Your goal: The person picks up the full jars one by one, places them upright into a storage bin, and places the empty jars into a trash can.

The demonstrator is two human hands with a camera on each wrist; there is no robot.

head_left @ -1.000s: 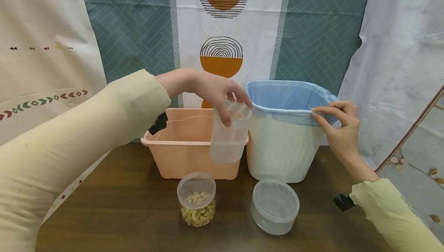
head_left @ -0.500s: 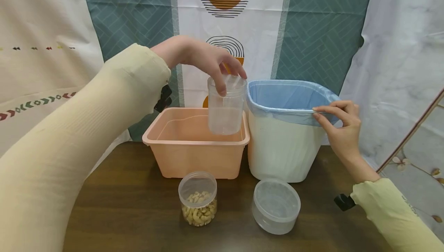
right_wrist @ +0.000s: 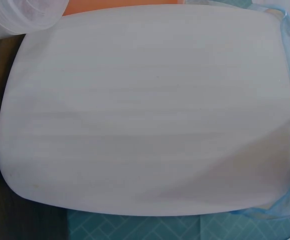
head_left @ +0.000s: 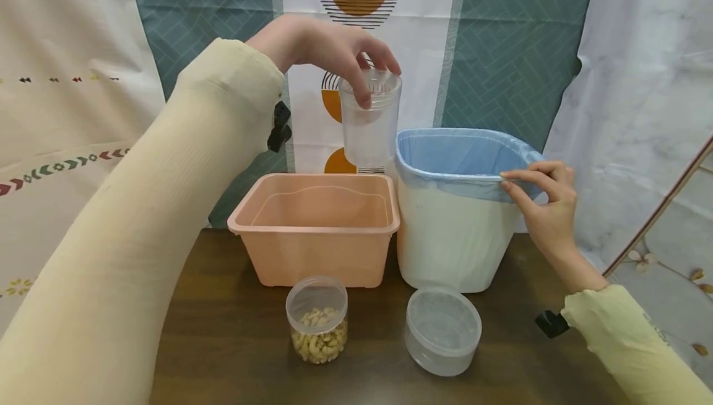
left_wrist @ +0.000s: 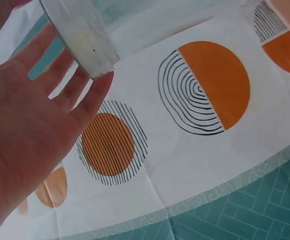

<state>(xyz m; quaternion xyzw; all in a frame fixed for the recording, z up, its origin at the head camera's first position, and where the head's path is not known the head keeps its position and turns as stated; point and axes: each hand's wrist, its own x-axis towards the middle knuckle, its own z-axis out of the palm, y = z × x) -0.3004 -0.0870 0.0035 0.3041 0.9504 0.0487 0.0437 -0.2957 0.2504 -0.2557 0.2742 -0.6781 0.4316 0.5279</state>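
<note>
Clear plastic is what my left hand (head_left: pixel 328 52) has hold of: an empty jar (head_left: pixel 370 121), pinched at its rim by my curled fingertips and hanging upright in the air above the gap between the peach tub (head_left: pixel 314 250) and the white bin (head_left: pixel 453 244). In the left wrist view the jar (left_wrist: pixel 80 35) shows only as a bit of its rim against my palm, with the patterned curtain (left_wrist: pixel 205 90) behind. My right hand (head_left: pixel 543 204) pinches the far right rim of the bin, where the blue liner (head_left: pixel 462 157) folds over the edge, thumb and fingers closed on that fold.

As I judge it, the work is somewhere in the middle. The jar I hold looks empty, so whatever it carried seems gone, though I cannot see down to the bottom of the bin or say what lies there. The tub looks bare inside as far as its walls show. On the counter (head_left: pixel 234 343) near me stand a lidless jar of cashews (head_left: pixel 317 319) and, to its right, a low round container (head_left: pixel 442 330) that looks empty. Those two are untouched, and the jar in my hand has not been set down anywhere, so that much is left.
</note>
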